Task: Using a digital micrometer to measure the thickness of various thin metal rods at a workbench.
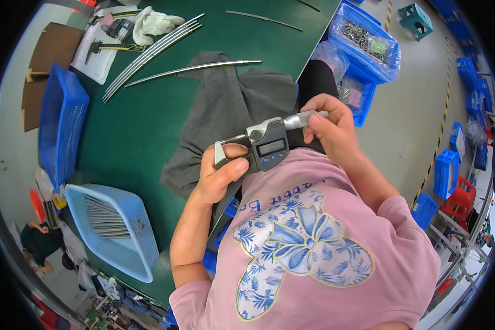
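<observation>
A digital micrometer (270, 147) with a small screen and blue buttons is held up in front of my pink shirt. My left hand (217, 177) is closed around its curved frame, thumb on the near side. On the silver thimble at the other end, the fingers of my right hand (335, 127) are pinched. No part can be made out between the measuring faces. Beyond my hands a crumpled grey cloth (212, 118) lies on the green table (129, 137). One thin metal rod (192, 69) rests partly across this cloth, and several similar rods (154, 58) lie side by side to its left.
Calipers (118, 48) and a white glove (151, 26) lie at the far left. A light blue basket (143, 231) holds many rods; a darker blue basket (66, 124) stands behind it. Blue bins (363, 77) with bagged metal parts are at the right. A green stool (415, 21) stands beyond.
</observation>
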`<state>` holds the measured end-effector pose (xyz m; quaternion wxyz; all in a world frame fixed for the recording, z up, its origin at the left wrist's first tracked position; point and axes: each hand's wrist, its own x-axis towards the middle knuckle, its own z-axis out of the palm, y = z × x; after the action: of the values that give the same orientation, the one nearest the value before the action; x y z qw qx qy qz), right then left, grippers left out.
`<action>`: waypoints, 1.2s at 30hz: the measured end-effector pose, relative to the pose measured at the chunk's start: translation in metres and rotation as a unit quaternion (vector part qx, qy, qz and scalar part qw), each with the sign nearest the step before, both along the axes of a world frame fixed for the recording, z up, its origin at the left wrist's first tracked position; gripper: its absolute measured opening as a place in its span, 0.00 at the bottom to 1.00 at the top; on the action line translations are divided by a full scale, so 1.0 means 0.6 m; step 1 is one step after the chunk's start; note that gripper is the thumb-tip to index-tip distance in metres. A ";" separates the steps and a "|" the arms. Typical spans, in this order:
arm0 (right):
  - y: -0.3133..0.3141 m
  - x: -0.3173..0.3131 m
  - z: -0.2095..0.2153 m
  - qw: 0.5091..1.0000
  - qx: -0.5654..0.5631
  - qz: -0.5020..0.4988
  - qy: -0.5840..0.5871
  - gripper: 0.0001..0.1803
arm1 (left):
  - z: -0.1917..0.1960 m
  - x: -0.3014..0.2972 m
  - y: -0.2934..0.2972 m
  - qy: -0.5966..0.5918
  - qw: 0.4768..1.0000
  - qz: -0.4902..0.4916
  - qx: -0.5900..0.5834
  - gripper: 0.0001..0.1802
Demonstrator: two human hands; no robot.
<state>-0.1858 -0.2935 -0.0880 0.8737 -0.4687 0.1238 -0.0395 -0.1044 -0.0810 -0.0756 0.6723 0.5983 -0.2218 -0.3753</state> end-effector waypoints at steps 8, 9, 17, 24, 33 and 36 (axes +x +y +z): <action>-0.025 -0.001 -0.001 0.970 -0.225 0.048 -0.075 0.10 | -0.006 -0.006 -0.002 0.013 1.000 0.010 0.026 0.23; -0.026 -0.001 -0.001 0.970 -0.226 0.047 -0.074 0.10 | -0.005 -0.007 -0.004 0.008 1.000 0.013 0.023 0.23; -0.016 -0.006 -0.003 0.992 -0.105 0.074 -0.010 0.20 | -0.006 -0.013 0.010 0.010 1.000 -0.012 -0.013 0.18; -0.001 -0.003 -0.004 0.987 -0.080 0.142 0.007 0.23 | -0.007 0.005 -0.016 0.013 1.000 -0.016 -0.019 0.17; -0.012 0.028 0.046 0.942 -0.333 0.023 -0.049 0.09 | 0.014 -0.009 -0.002 0.042 0.997 0.065 0.023 0.13; -0.058 0.037 0.016 0.913 -0.340 0.067 -0.216 0.12 | -0.038 0.007 -0.027 0.116 0.990 0.030 -0.070 0.12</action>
<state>-0.1639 -0.3283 -0.0782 0.6673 -0.7249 -0.1208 -0.1210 -0.1004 -0.0970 -0.0982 0.7445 0.5087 -0.1498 -0.4055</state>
